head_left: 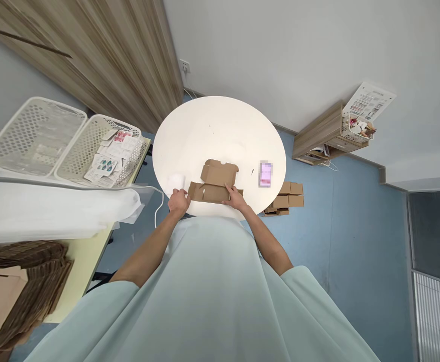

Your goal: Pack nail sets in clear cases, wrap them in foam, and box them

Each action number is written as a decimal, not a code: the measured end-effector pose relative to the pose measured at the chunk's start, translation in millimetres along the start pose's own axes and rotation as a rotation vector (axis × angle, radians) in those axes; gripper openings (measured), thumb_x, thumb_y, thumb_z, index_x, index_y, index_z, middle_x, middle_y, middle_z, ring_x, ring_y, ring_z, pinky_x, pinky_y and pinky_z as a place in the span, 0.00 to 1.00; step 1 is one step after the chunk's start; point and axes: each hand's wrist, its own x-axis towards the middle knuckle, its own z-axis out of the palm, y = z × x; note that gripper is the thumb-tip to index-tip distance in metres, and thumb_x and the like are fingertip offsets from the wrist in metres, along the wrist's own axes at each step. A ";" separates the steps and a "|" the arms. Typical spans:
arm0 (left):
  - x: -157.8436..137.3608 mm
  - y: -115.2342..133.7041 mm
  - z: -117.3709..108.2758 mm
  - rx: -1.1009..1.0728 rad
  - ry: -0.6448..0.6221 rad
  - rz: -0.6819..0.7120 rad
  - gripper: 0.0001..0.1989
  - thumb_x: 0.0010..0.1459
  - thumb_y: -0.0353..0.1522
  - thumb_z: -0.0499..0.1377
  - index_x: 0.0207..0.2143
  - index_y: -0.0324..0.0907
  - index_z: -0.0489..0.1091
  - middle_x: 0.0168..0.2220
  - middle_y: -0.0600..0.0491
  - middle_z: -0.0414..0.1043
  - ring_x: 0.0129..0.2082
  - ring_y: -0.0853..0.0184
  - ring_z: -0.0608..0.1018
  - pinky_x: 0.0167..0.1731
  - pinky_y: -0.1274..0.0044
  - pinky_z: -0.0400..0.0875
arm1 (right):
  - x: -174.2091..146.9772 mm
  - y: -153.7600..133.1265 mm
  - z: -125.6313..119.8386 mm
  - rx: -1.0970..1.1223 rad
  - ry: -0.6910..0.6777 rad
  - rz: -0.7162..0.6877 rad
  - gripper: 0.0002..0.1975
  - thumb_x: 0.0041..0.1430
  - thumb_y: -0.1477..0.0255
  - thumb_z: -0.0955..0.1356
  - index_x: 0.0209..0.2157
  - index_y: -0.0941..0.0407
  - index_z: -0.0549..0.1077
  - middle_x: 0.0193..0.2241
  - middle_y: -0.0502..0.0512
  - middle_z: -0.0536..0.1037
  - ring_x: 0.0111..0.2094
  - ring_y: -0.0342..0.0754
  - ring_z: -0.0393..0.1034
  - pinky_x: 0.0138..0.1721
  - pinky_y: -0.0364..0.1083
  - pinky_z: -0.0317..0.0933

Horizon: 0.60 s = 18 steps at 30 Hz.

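A brown cardboard box (217,193), partly folded with its lid panel (220,173) tilted up on the far side, lies near the front edge of the round white table. My right hand (236,198) grips its right end, thumb over the inner side wall. At the opposite end, my left hand (179,201) has its fingers curled against the left flap (194,191); its fingertips are partly hidden. Just beyond my left hand sits a small white item (176,183), too plain to make out.
A phone with a blurred screen (265,174) lies right on the table (220,125). Folded boxes (288,196) are stacked beyond its right edge. At left are white baskets (64,168) with packets, white sheeting (54,211) and flat cardboard (35,286). A wooden cabinet (318,133) stands by the wall.
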 end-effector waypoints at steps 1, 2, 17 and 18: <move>-0.7 -0.6 1.2 0.003 -0.010 0.012 0.17 0.72 0.38 0.55 0.54 0.41 0.77 0.61 0.36 0.72 0.54 0.46 0.82 0.50 0.61 0.79 | 0.2 0.2 0.1 0.001 0.000 -0.005 0.56 0.63 0.59 0.79 0.81 0.45 0.47 0.73 0.68 0.58 0.67 0.64 0.69 0.67 0.57 0.65; -1.6 -0.1 2.3 0.003 -0.014 0.026 0.16 0.72 0.38 0.54 0.52 0.42 0.77 0.60 0.37 0.73 0.54 0.47 0.82 0.50 0.62 0.79 | 0.3 0.4 0.1 0.002 0.000 -0.009 0.56 0.63 0.59 0.79 0.81 0.45 0.46 0.73 0.68 0.59 0.67 0.64 0.69 0.67 0.57 0.65; -16.4 37.3 3.0 -0.068 -0.131 0.249 0.17 0.71 0.47 0.58 0.51 0.44 0.72 0.59 0.41 0.77 0.53 0.53 0.82 0.48 0.67 0.77 | 3.1 0.1 2.3 0.018 -0.011 -0.021 0.65 0.54 0.59 0.84 0.81 0.46 0.45 0.73 0.69 0.57 0.69 0.68 0.67 0.66 0.57 0.66; -16.1 38.5 4.2 -0.063 -0.132 0.251 0.17 0.72 0.46 0.57 0.51 0.44 0.72 0.59 0.41 0.76 0.52 0.53 0.82 0.49 0.66 0.77 | 3.3 0.0 3.0 0.023 -0.012 -0.022 0.66 0.53 0.59 0.84 0.81 0.46 0.45 0.73 0.70 0.57 0.69 0.68 0.67 0.66 0.58 0.66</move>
